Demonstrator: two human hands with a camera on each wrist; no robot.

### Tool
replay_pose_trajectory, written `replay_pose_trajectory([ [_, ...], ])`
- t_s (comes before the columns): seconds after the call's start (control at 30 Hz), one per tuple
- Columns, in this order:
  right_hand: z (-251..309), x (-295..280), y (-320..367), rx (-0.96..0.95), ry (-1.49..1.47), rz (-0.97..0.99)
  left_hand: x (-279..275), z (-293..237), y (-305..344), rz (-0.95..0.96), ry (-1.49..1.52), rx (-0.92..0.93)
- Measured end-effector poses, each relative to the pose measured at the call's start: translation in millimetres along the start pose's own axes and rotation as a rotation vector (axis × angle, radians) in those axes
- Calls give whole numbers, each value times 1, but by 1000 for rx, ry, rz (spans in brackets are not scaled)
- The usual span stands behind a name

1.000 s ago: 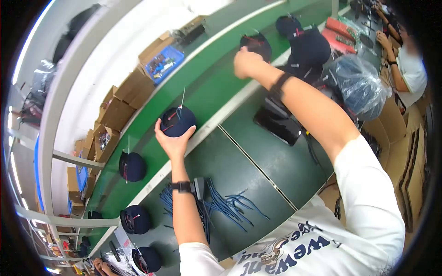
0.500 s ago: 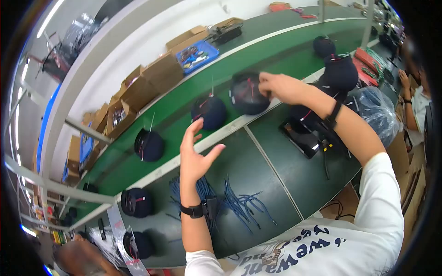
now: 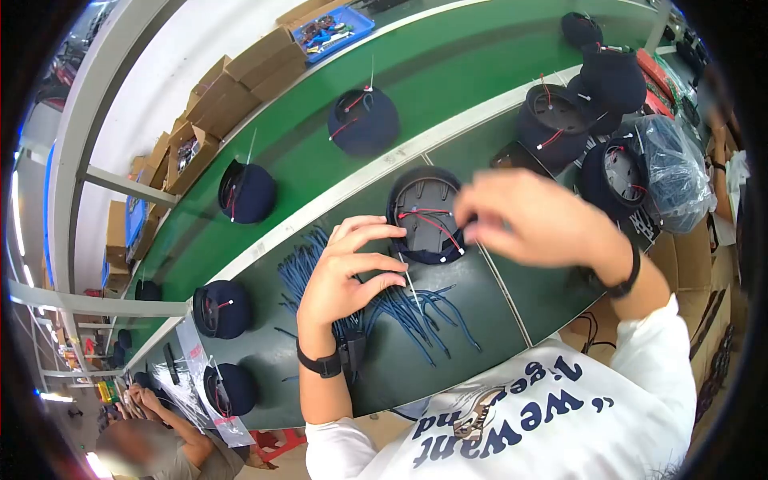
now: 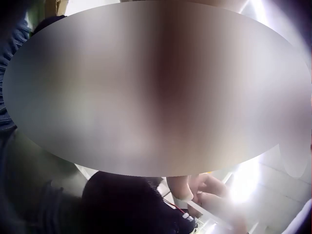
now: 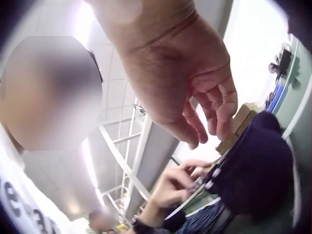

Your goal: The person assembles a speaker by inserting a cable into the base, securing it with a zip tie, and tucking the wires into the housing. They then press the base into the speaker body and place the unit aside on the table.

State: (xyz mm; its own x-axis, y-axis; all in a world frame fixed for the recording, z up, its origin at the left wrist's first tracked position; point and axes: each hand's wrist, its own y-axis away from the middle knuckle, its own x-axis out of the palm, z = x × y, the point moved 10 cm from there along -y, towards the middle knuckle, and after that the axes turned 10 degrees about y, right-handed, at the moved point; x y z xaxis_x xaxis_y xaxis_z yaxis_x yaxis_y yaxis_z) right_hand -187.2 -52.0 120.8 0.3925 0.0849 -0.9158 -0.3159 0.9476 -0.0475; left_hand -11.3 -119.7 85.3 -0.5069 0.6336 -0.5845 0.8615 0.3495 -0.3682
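In the head view, a dark navy cap [image 3: 444, 240] with a grey inner shell and red wires with white plugs is tilted, its opening facing up. A thin white cable tie [image 3: 413, 290] sticks out from its near rim. My left hand [image 3: 346, 268] is at the cap's left side, fingers bent and fingertips at the rim; the right wrist view shows this hand [image 5: 173, 187] by the white plugs. Over the cap's right edge is my blurred right hand [image 3: 536, 220]. In the right wrist view its fingers [image 5: 224, 124] are loosely bent above the cap, nothing between them.
Blue cords [image 3: 304, 268] lie bundled and spread on the table. More caps sit on the green belt [image 3: 472, 64], including one cap [image 3: 364, 120] straight ahead. Several caps and a clear plastic bag [image 3: 668, 172] crowd the right. Cardboard boxes [image 3: 264, 60] line the far side.
My right hand has brought the cap from the belt to above the near table and come off it. My left hand has left another cap on the belt and moved to this one's rim.
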Motion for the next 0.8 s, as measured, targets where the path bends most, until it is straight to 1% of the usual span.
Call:
replay_pose_trajectory([
  [0.03,7,16,13,35,-130,52,3,-8,-4,17,-27,5],
  [0.07,15,29,24,19,-95,-38,6,-15,-8,43,-57,-2],
  [0.1,18,45,28,80,-87,-46,10,-22,-14,50,-53,24],
  [0.13,18,59,29,142,-81,-54,15,-18,-14,80,-74,26],
  [0.2,18,80,25,142,-49,-176,25,-11,-13,141,-116,32],
  [0.23,16,83,24,143,-29,-239,21,-16,-16,66,-70,67],
  [0.33,3,65,25,37,-268,-482,22,-13,-16,-24,-46,58],
  [0.37,-5,59,26,56,-354,-507,23,-16,-19,-71,-32,70],
  [0.5,-34,71,30,1,-609,-522,37,-10,-25,-78,-88,11],
  [0.6,-37,66,32,4,-565,-560,41,-15,-26,-57,-166,29],
  [0.63,-38,69,32,13,-589,-530,43,-16,-26,-72,-194,54],
  [0.8,-34,76,30,-19,-625,-504,44,-17,-24,-136,-221,71],
])
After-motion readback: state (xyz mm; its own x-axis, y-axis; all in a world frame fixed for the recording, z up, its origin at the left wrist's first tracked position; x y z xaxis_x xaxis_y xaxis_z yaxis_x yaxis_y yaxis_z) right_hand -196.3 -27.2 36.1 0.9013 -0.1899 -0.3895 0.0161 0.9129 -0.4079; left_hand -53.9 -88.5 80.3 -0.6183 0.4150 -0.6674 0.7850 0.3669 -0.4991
